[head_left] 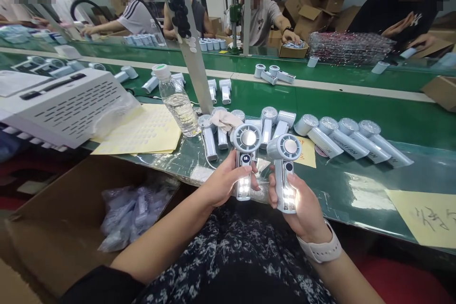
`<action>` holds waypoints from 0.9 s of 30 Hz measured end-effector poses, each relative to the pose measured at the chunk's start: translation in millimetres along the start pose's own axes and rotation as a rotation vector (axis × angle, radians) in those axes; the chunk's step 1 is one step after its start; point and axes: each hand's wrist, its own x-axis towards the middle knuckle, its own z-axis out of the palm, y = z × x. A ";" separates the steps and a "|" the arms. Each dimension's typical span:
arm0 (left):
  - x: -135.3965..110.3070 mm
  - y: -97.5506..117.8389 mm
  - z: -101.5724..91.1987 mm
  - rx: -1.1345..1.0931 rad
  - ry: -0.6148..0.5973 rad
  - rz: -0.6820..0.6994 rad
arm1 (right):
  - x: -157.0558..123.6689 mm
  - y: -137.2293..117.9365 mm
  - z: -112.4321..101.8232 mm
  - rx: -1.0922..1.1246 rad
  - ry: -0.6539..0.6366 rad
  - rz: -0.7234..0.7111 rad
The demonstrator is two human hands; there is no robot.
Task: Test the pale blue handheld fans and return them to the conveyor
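Note:
My left hand (224, 183) is wrapped round the handle of a pale blue handheld fan (245, 140); its small screen reads 68 and its handle glows white. My right hand (302, 204), with a white watch on the wrist, grips a second handheld fan (285, 147) whose handle is lit too. Both fans stand upright, side by side, above my lap at the near edge of the green conveyor belt (356, 114). Just beyond them several more fans (270, 121) lie on the belt, and a row of several fans (351, 137) lies to the right.
A water bottle (176, 99), yellow sticker sheets (146, 130) and a white perforated machine (60, 102) stand at left. An open cardboard box with plastic bags (131, 209) sits below left. A yellow note (425, 213) lies at right. Other people work across the belt among cardboard boxes (313, 7).

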 end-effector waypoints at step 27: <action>0.8 -16.0 -9.1 -0.003 -0.087 0.080 | -3.9 2.5 1.3 -0.023 0.015 -0.061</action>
